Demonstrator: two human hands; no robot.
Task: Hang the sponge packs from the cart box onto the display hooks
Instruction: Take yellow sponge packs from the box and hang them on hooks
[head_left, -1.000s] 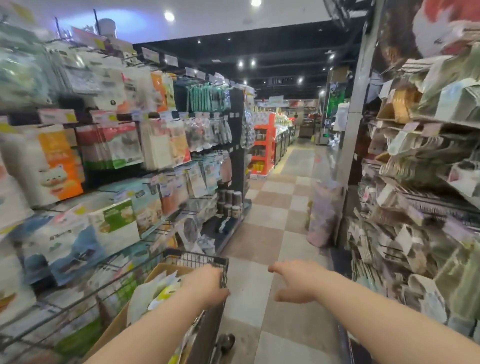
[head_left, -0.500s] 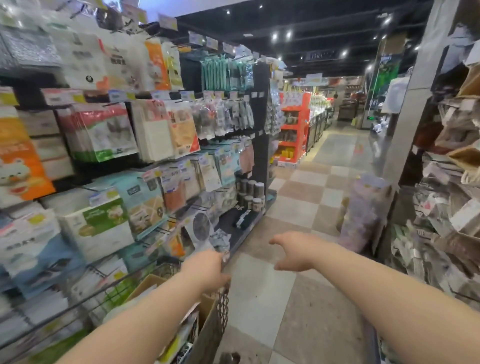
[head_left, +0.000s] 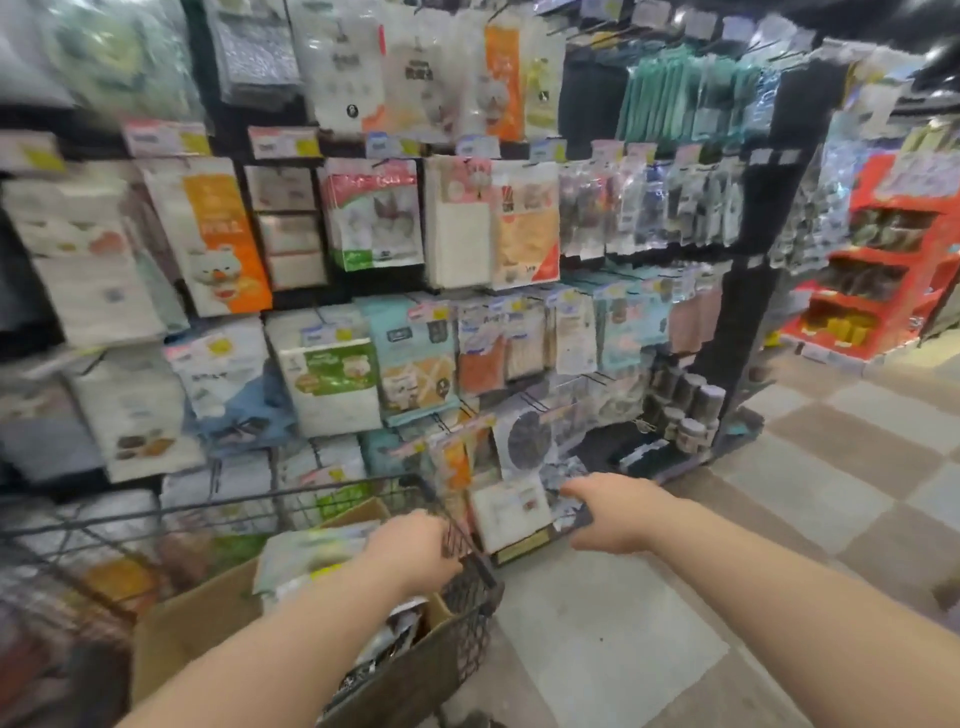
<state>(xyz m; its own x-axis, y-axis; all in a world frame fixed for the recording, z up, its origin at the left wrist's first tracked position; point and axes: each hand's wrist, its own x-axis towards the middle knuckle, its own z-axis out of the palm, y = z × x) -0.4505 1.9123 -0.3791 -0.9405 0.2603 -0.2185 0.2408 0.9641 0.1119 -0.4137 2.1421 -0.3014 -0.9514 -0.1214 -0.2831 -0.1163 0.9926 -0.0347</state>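
We see both bare forearms reaching forward from the lower edge of the head view, hands well apart. The left hand (head_left: 415, 553) is curled palm-down over the front rim of the wire cart (head_left: 470, 597), fingers wrapped on the rim, so it is closed on the cart. The right hand (head_left: 608, 512) is extended palm-down to the right of the cart, near the lowest row of goods; whether its fingers grip anything we cannot tell, as blur hides them. Inside the cart sits a brown cardboard box (head_left: 192, 618), and pale sponge packs (head_left: 306, 561) lie in it just behind the left hand. The display hooks (head_left: 535, 402) project from a dark rack facing us, loaded in tiers with hanging packets; small price tags (head_left: 283, 143) run along the rails. One orange packet (head_left: 221, 234) shows a cartoon bear face; a green-and-white pack (head_left: 332, 382) hangs lower down. Dark cylindrical jars (head_left: 685, 410) stand on the bottom shelf at the rack's right end. The floor (head_left: 810, 493) is chequered in beige and brown tiles. A red shelving unit (head_left: 883, 260) stands further down the aisle at right. Motion blur makes all printing on packets and tags unreadable.
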